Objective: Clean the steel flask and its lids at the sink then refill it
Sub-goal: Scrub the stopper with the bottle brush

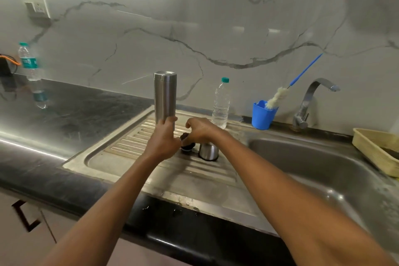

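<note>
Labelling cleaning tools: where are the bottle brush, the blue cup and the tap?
bottle brush (277, 97), head view, white bristles.
blue cup (263, 117), head view, front wall.
tap (308, 97), head view, curved neck.

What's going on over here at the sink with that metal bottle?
A person is working at the sink's drainboard. Their left hand grips the steel flask near its lower end, holding it upright. Their right hand pinches a small dark lid on the drainboard, right beside the steel cap standing there. A plastic water bottle, a blue cup with a bottle brush and the tap stand behind.
</note>
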`<action>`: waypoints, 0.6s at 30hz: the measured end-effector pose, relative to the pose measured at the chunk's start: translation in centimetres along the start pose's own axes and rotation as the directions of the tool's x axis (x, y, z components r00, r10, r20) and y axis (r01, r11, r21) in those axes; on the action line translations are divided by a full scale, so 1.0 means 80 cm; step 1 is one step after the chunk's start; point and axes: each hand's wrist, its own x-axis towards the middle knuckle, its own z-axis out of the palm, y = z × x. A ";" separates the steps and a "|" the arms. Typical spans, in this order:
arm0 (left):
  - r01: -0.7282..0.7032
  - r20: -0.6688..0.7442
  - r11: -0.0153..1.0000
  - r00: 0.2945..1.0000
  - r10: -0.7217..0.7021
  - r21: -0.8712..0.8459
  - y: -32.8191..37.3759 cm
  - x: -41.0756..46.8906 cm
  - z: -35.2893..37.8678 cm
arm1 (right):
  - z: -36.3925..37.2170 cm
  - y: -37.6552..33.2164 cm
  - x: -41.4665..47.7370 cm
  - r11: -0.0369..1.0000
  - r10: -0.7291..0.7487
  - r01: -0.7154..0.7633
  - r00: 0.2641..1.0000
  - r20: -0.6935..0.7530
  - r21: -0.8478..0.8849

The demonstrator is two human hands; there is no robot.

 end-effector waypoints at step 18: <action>-0.158 -0.106 0.954 0.985 0.135 -0.254 0.122 0.026 0.018 | -0.097 0.060 -0.053 0.861 0.047 0.134 0.940 -0.338 0.490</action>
